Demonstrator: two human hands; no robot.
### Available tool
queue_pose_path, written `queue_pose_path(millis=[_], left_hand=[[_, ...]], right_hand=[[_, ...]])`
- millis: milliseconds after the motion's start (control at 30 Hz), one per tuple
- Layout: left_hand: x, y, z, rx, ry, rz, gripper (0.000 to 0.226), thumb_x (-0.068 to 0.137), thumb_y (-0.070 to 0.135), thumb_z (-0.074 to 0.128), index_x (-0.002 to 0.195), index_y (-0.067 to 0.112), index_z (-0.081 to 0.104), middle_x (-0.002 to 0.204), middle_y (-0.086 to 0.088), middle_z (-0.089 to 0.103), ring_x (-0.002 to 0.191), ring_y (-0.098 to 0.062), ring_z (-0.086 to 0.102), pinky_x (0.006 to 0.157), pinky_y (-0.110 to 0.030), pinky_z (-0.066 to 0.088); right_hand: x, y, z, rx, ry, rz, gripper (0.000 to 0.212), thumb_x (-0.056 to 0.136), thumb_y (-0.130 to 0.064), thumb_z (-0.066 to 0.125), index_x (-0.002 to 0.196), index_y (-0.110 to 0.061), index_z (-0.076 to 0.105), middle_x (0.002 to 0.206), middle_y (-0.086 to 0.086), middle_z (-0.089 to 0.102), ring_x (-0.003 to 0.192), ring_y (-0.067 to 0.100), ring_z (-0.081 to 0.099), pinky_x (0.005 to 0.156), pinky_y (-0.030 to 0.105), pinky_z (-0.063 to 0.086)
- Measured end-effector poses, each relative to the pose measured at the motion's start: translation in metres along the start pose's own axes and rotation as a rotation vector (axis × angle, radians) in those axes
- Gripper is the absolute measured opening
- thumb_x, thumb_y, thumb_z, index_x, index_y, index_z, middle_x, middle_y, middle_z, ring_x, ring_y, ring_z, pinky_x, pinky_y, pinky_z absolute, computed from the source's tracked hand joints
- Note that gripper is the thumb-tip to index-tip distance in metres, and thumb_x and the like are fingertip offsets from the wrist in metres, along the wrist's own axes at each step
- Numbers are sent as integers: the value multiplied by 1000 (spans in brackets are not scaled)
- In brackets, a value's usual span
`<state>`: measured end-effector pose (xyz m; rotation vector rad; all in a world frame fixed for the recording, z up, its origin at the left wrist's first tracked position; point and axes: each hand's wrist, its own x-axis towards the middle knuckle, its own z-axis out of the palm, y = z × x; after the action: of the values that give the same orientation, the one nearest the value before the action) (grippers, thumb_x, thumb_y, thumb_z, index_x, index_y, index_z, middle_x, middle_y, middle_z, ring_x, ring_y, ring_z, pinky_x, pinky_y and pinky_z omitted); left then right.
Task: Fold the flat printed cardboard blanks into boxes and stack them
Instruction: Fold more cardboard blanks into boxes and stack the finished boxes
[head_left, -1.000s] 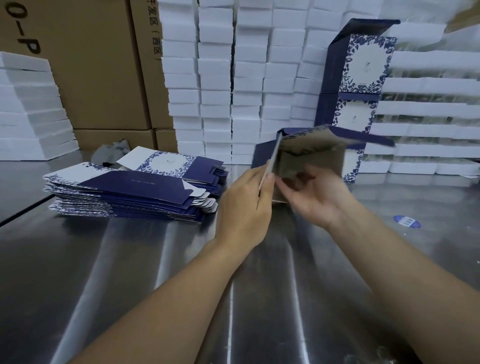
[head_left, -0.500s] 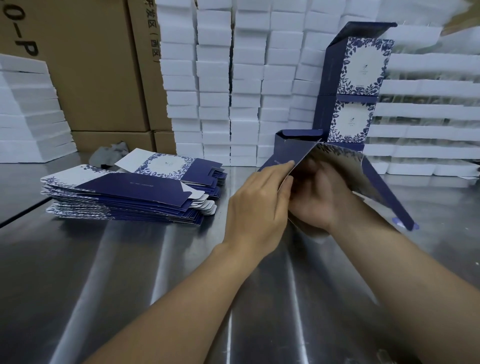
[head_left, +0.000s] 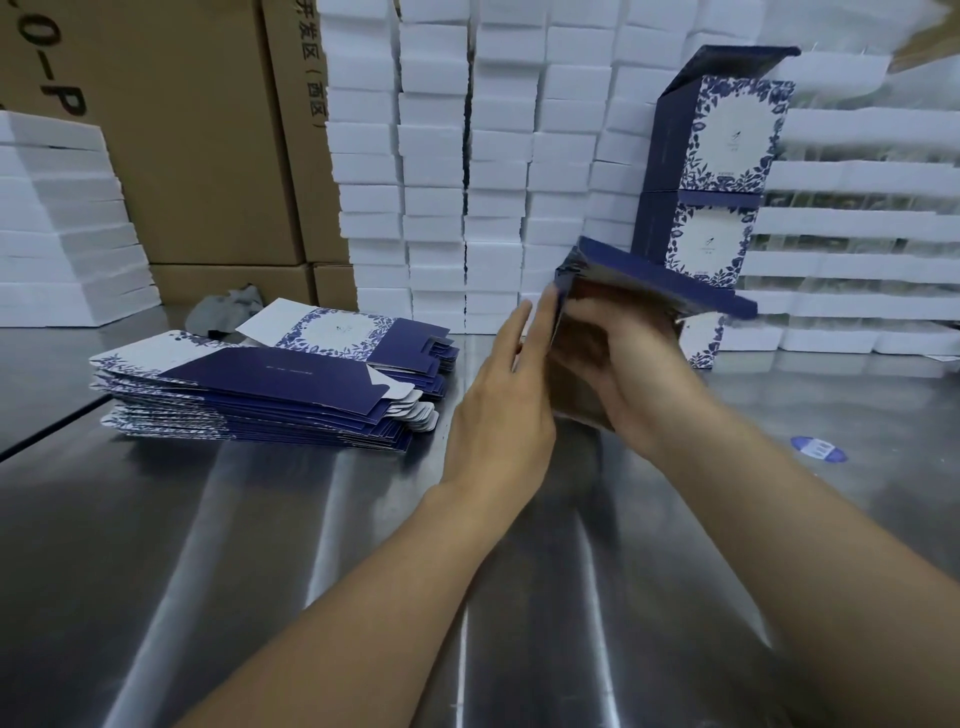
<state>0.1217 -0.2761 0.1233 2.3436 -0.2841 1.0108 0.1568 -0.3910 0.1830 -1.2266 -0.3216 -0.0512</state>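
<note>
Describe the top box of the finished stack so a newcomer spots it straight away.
Find the wall of white foam blocks behind the steel table. Against its right part, behind the half-folded box that the right hand grips, rises a column of blue floral boxes. The top box is the highest, and alone shows its dark blue lid flap on top.

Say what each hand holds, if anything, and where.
Right hand grips the half-folded box by its lower panels; left hand only presses flat against its side.
</note>
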Motion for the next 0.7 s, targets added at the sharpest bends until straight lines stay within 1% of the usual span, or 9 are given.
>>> queue_pose_path(millis=[133,200,267,333,400,467,533,600,700], left_hand=[[-1,-9,4,-79,-103,-49,92,94,11,55,166,44,9,175,16,10,139,-27,52,102,-46,54],[-1,-9,4,-158,-118,-56,94,88,18,60,166,43,15,174,16,17,148,-15,43,112,-39,48],[-1,-8,7,-288,-84,-92,88,85,18,59,163,43,27,166,14,35,146,-10,45,114,-39,48],[0,-5,8,-439,-5,-179,73,89,17,57,155,43,38,152,15,51,129,-6,60,105,-44,54],[2,-6,7,-483,94,-272,65,95,26,60,153,45,36,147,14,55,118,-1,63,103,-44,54],[5,-9,4,-437,134,-321,74,95,38,60,158,52,24,153,11,52,130,-8,55,106,-43,50],[5,-12,3,-405,112,-315,78,87,48,53,157,59,21,156,14,49,136,-10,52,103,-38,50],[5,-14,4,-487,120,-341,75,80,49,49,155,47,42,149,13,56,131,-10,57,104,-37,52],[8,-19,7,-653,168,-424,61,82,32,57,142,25,65,134,3,69,123,-23,66,101,-53,57]], right_hand=[[-8,12,9,-123,30,-36,38,87,-38,78,118,-16,74,112,4,80,106,24,78,89,43,63],[-6,18,8,-251,97,-127,17,100,-28,69,116,-26,74,114,-4,78,112,18,74,99,41,58],[-6,21,4,-312,123,-181,27,107,-14,54,101,-33,72,96,-18,78,99,8,74,86,27,59],[-4,21,-3,-337,87,-206,38,107,-4,45,99,-34,68,85,-23,77,84,0,74,68,15,56],[-7,19,-2,-414,50,-259,35,105,-1,44,102,-28,67,83,-18,77,77,-4,71,64,14,55],[-9,22,-2,-511,-23,-316,25,101,2,46,93,-11,66,74,2,71,66,1,64,61,19,50],[-13,25,1,-666,-85,-315,39,92,10,44,65,-15,54,52,-10,55,53,-4,54,54,8,37],[-18,26,1,-776,-144,-351,63,87,19,42,58,-36,43,47,-24,53,52,-9,53,49,9,35],[-18,31,0,-937,-140,-442,60,90,13,45,60,-39,46,61,-36,57,63,-11,56,53,9,37]])
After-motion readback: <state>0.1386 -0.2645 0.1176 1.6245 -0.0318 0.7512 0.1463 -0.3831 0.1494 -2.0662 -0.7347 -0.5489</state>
